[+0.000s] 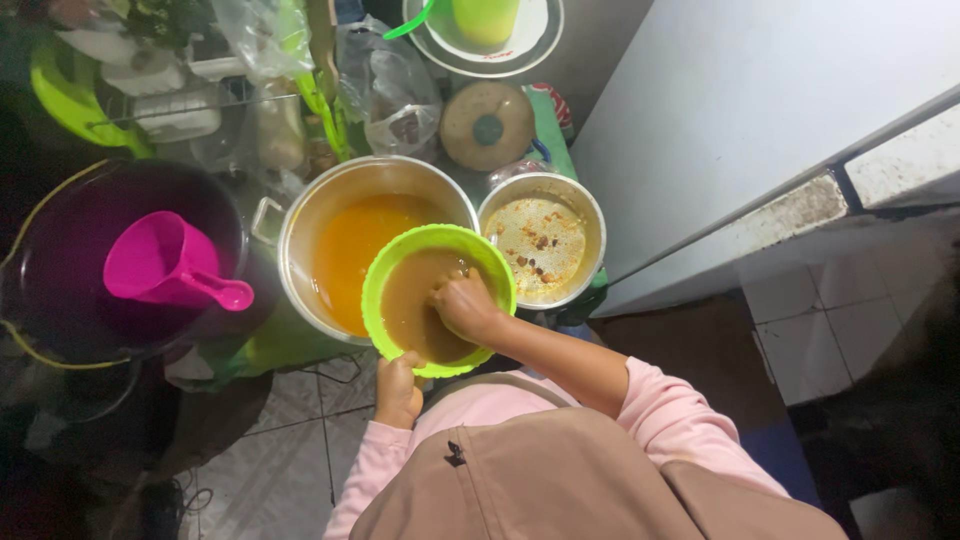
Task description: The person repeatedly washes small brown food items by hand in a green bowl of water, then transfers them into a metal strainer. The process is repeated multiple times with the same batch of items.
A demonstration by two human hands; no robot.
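A green plastic bowl (392, 258) full of brown liquid sits over the edge of a large metal pot (300, 215) holding orange liquid. My left hand (398, 390) grips the bowl's near rim from below. My right hand (465, 305) is dipped into the brown liquid, fingers curled closed; whether anything lies in them is hidden. A smaller metal pot (590, 215) with pale liquid and brown bits stands just right of the bowl.
A dark bucket (60, 290) with a pink scoop (165, 262) stands at left. Plastic bags (395, 90), a round lid (488, 125) and a plate with a green cup (485, 20) lie behind the pots. A white cabinet (760, 90) rises at right. Tiled floor lies below.
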